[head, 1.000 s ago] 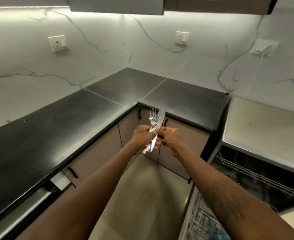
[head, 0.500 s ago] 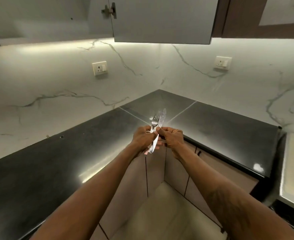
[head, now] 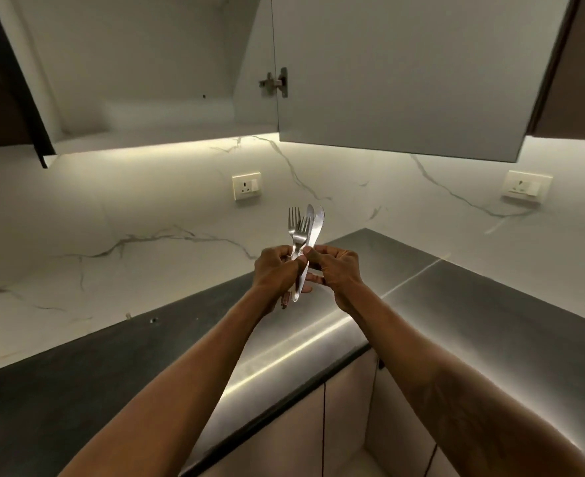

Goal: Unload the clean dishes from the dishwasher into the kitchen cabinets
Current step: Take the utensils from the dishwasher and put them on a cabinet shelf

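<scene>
Left hand [head: 275,271] and right hand [head: 336,270] both clamped on a bundle of forks [head: 296,228] and knives [head: 315,225], held above the tabletop [head: 456,304] corner, under the open cabinet [head: 146,98]. Risk: one piece slips out (loose, overlapping handles) while lifting.

Two silver forks [head: 297,228] and two silver knives [head: 315,223] stand bunched and nearly upright, tines and rounded blade tips pointing up, handles pointing down. The forks sit on the left of the bundle, the knives touching them on the right. The upper cabinet [head: 153,63] above them stands open, its pale interior bare.
</scene>
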`<state>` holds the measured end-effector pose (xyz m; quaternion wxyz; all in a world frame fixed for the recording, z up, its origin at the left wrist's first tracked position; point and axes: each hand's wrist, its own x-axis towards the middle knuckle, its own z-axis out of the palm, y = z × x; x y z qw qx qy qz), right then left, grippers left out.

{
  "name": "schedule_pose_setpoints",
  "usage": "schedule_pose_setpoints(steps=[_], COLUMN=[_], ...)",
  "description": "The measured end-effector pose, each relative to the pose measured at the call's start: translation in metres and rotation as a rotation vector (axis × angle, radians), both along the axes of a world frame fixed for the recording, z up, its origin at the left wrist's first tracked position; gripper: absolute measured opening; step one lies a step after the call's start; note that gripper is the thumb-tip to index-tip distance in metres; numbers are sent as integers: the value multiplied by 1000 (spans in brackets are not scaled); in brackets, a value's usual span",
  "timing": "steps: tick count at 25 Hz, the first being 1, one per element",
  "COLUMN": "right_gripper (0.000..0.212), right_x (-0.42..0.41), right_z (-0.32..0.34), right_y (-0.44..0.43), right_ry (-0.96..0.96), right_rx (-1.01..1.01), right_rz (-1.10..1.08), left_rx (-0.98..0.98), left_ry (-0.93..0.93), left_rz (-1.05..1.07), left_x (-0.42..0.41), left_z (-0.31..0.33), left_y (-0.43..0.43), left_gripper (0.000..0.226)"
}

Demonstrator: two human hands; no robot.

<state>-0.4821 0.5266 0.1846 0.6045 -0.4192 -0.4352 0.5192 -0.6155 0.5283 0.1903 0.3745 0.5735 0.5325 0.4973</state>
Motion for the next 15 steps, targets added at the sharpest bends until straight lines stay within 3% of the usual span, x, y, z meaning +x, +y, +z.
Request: schedule_pose_setpoints(steps=[9,15], right_gripper=[15,18], right_x=[-76,-111], right_z=[79,136], right_y=[96,144], right_ry=[-45,10], right_rx=[195,295], right_rz=[-9,45], left_rx=[201,259], left_ry=[54,84], left_rz=[70,89], left_x=[-73,-106], left_z=[90,159], left_y=[74,111], left_gripper=[29,19])
